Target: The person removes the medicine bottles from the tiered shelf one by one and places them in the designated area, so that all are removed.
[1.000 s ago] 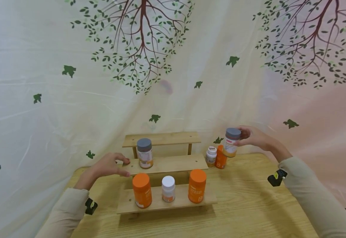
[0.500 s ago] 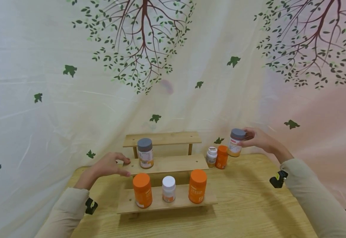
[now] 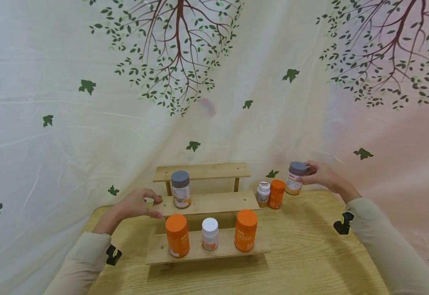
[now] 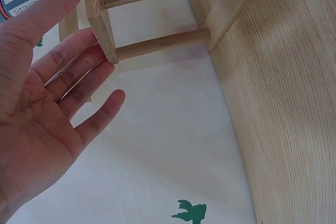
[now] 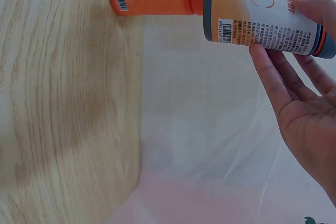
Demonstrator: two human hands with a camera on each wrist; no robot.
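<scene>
My right hand (image 3: 321,175) holds a supplement bottle (image 3: 293,179) with a grey lid, thumb on one side and fingers on the other. In the right wrist view the bottle's base (image 5: 208,11) is off the table. My left hand (image 3: 135,203) grips the left end of the middle board of a wooden tiered rack (image 3: 214,203), thumb and fingers on opposite edges. On that board, near the hand, stands another grey-lidded bottle (image 3: 181,190). The lowest board bears an orange bottle (image 3: 177,236), a small white bottle (image 3: 209,234) and a second orange bottle (image 3: 246,231).
Right of the rack, a small white bottle (image 3: 263,194) and a smaller orange bottle (image 3: 276,194) stand side by side on the wooden table (image 3: 303,246). Behind the table hangs a pale curtain (image 3: 236,135) printed with trees and leaves.
My right hand has carried the grey-lidded bottle rightward and slightly down, away from the small orange bottle. The left hand stays at the rack.
</scene>
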